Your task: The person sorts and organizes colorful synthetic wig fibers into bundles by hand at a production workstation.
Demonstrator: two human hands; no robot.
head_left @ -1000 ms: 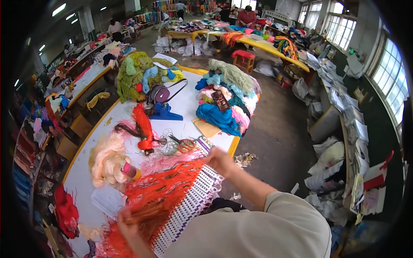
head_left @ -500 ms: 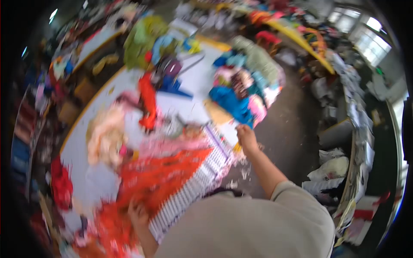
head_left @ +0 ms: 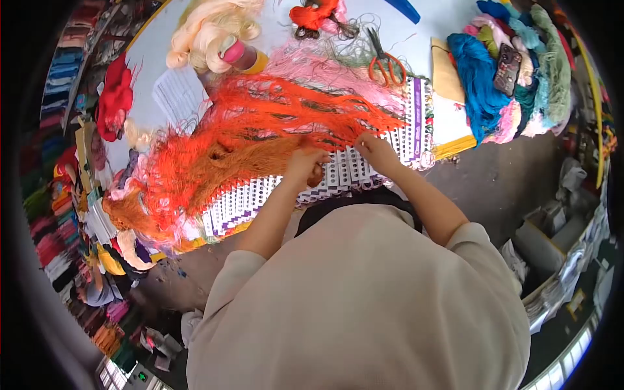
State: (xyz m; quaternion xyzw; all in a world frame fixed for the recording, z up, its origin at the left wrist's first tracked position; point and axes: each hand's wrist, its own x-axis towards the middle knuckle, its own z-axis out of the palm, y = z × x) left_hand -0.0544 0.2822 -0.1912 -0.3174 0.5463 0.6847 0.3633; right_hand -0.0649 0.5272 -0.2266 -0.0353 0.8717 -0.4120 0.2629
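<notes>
My left hand (head_left: 305, 165) is closed around a rust-brown thread bundle (head_left: 260, 159), whose rounded end pokes out below the fingers. My right hand (head_left: 378, 155) is just to the right, fingers pinched together at the lower edge of the orange-red threads (head_left: 279, 101); what they hold is too small to make out. Under both hands lies a row of white punched cards (head_left: 341, 170) with purple print, threads tied along them. Scissors (head_left: 385, 65) with orange handles rest beyond my right hand, on pink and green threads.
A thread cone (head_left: 240, 55) lies beside cream skeins (head_left: 211, 32). A printed sheet (head_left: 181, 96) and a red skein (head_left: 117, 97) are at left. Blue skeins (head_left: 478, 78) and a phone (head_left: 507, 70) sit at right, by a brown card (head_left: 447, 71). Shelves of coloured thread stand far left.
The view has swung down and round to the table's near edge. My right hand has come from the far right to beside my left hand, which now grips the brown thread.
</notes>
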